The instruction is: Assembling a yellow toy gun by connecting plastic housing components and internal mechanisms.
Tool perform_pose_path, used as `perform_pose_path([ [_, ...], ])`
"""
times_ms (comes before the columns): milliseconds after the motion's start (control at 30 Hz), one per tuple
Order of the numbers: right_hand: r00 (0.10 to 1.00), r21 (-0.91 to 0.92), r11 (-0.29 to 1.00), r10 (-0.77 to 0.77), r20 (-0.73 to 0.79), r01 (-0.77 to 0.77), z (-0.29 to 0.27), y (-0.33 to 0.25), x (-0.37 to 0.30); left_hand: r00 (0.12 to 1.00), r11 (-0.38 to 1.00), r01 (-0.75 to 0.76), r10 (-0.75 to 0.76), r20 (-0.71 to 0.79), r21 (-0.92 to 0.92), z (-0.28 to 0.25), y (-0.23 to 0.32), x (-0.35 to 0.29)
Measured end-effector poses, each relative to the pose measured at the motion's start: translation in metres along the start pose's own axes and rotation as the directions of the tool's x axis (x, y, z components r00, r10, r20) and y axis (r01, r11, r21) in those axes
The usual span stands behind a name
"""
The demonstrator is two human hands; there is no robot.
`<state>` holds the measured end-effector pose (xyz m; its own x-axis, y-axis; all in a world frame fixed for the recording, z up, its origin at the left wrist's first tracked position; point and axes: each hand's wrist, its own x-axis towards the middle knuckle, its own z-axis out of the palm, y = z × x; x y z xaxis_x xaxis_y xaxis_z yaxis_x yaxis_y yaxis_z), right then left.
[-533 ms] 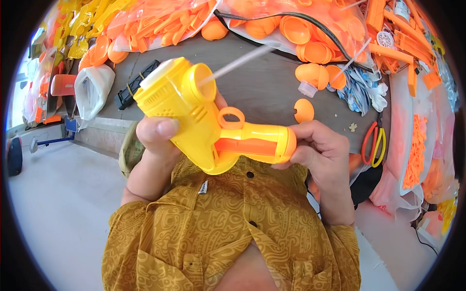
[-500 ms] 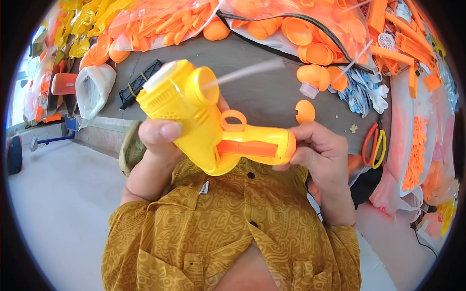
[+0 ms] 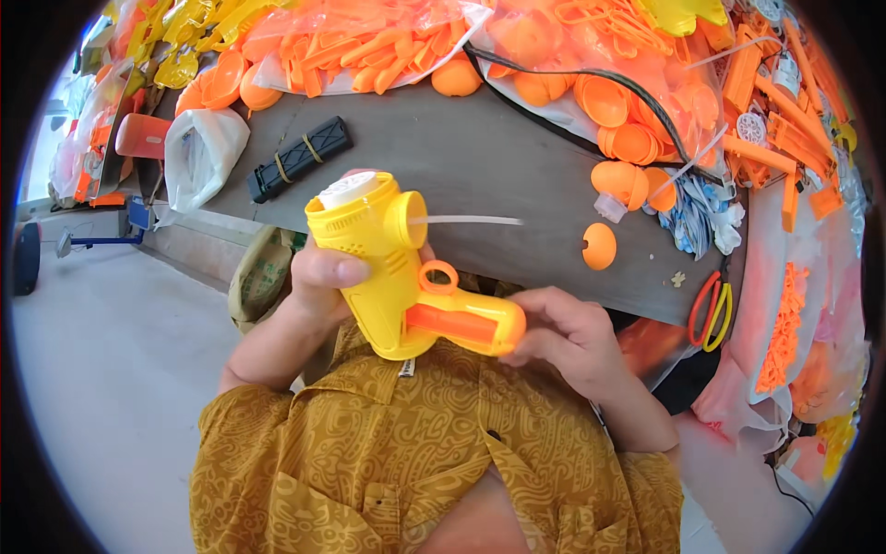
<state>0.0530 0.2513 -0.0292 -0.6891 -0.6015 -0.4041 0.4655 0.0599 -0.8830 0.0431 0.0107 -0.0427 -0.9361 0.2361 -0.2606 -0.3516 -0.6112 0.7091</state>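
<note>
A yellow plastic toy gun (image 3: 378, 277) is held above my lap at the table's near edge. Its upper end has a round white slotted disc (image 3: 349, 189), and a thin white tube (image 3: 475, 220) sticks out to the right. An orange ring (image 3: 438, 276) and an orange strip (image 3: 450, 322) sit along the handle. My left hand (image 3: 323, 277) is wrapped round the body, thumb in front and most fingers hidden behind. The bent fingers of my right hand (image 3: 570, 340) grip the handle's orange end.
On the grey table (image 3: 498, 180) lie a black banded bar (image 3: 301, 159), an orange cap (image 3: 599, 246) and red-and-yellow-handled scissors (image 3: 711, 311). A white plastic bag (image 3: 205, 162) hangs at the left edge. Bags of orange parts (image 3: 369, 51) line the back; more parts crowd the right.
The toy gun has turned more upright, bringing its white disc into fuller view. Its handle end and my right hand have shifted left and down. Both hands still hold it.
</note>
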Motion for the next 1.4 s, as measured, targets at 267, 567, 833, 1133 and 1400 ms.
perform_pose_path([
  [267,0.781,-0.707,0.649,-0.583,-0.223,0.282,-0.006,-0.040,0.034,0.989,0.986,-0.151,0.150,-0.014,-0.066,-0.024,0.012,-0.006],
  [567,0.797,-0.955,0.226,-0.603,0.018,0.193,0.000,-0.067,0.053,0.985,0.970,-0.165,0.171,0.014,-0.176,-0.016,0.007,0.005],
  [833,0.850,-0.968,0.230,-0.526,-0.040,0.097,-0.013,-0.064,0.038,0.987,0.974,-0.146,0.154,0.037,-0.172,-0.004,0.010,0.014],
  [1133,0.785,-0.721,0.684,-0.503,-0.362,0.105,-0.039,-0.052,0.016,0.993,0.987,-0.109,0.112,0.021,-0.114,0.016,0.012,0.037],
  [1400,0.752,-0.576,0.743,-0.583,-0.306,0.342,-0.042,-0.060,0.028,0.994,0.995,0.032,-0.021,0.108,-0.098,0.034,0.015,0.065],
])
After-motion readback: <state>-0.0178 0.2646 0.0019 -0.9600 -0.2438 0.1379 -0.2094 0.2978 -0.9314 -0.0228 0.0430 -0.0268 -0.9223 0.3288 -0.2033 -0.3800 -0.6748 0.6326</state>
